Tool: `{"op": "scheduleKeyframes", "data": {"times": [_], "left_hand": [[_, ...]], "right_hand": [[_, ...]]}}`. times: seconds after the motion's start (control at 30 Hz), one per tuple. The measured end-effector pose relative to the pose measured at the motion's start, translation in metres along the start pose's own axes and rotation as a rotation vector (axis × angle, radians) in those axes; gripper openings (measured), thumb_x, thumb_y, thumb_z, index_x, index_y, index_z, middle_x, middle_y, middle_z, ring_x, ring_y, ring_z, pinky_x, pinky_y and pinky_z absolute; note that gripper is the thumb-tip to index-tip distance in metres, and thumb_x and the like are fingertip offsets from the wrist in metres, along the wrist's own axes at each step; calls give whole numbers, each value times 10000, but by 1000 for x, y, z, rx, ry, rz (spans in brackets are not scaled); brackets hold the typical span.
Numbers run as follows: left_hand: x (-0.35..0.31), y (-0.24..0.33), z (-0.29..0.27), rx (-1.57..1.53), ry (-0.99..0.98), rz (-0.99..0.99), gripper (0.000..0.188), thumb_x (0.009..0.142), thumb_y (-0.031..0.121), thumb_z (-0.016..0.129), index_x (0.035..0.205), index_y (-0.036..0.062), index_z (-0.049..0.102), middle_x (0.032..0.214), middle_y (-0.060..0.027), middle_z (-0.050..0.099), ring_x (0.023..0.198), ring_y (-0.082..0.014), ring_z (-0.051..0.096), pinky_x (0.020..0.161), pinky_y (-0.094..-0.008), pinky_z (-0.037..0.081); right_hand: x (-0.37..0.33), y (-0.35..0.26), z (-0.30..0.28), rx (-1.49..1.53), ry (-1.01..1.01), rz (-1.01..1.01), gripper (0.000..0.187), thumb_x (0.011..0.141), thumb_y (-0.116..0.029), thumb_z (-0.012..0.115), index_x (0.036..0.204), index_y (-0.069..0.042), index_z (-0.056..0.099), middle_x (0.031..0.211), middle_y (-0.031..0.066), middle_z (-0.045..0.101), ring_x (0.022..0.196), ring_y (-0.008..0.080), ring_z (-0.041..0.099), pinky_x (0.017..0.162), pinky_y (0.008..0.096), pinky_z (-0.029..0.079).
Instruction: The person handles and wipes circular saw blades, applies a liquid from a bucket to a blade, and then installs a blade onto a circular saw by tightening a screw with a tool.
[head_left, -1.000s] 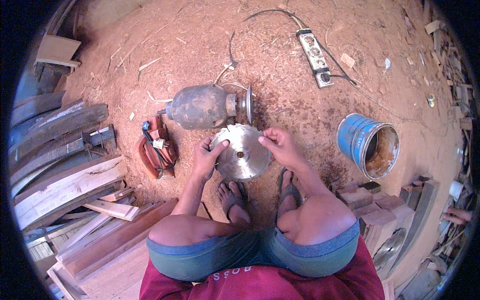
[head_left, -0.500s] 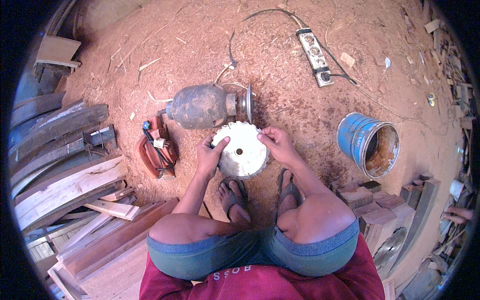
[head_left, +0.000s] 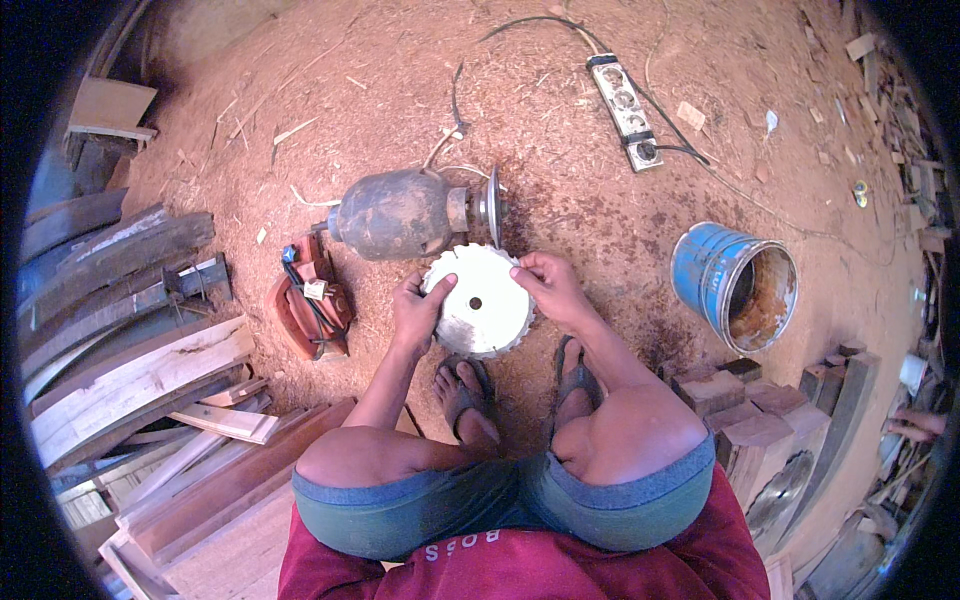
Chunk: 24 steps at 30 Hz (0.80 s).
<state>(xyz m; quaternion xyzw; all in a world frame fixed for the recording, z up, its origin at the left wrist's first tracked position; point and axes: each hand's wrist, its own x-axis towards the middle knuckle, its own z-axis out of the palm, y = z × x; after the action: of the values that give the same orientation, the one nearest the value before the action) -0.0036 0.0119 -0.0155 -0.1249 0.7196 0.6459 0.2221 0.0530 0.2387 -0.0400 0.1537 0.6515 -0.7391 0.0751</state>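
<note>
Mid-frame, the round toothed saw blade (head_left: 475, 325) is held by the bare left hand (head_left: 415, 315), its thumb flat near the left rim, and the bare right hand (head_left: 550, 288), whose fingers pinch the upper-right rim. A light, even grip on the flat faces, clear of the teeth, should serve best (no gloves here). The blade's top edge sits just below the motor's thin disc (head_left: 493, 205), touching or not I cannot tell; the red power tool (head_left: 310, 300) crowds frame left, while wider room seems to lie rightward, toward the blue bucket (head_left: 700, 275).
</note>
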Motion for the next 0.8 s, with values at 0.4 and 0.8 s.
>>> {"op": "scheduleKeyframes", "data": {"times": [0.4,0.8], "left_hand": [[-4,9,5,-24,1,-14,289,849,144,756,1050,-34,650,917,-96,709,753,-123,662,677,-266,536],[-15,39,0,25,-45,86,251,844,152,764,1007,-12,667,869,-58,704,717,-87,628,654,-247,516]], "right_hand": [[-2,-9,0,29,-14,98,147,933,-105,630,991,30,638,868,64,693,759,89,618,675,252,485],[-12,-38,0,34,-49,-50,190,923,-98,647,1051,40,620,917,64,692,822,97,626,727,257,499]]}}
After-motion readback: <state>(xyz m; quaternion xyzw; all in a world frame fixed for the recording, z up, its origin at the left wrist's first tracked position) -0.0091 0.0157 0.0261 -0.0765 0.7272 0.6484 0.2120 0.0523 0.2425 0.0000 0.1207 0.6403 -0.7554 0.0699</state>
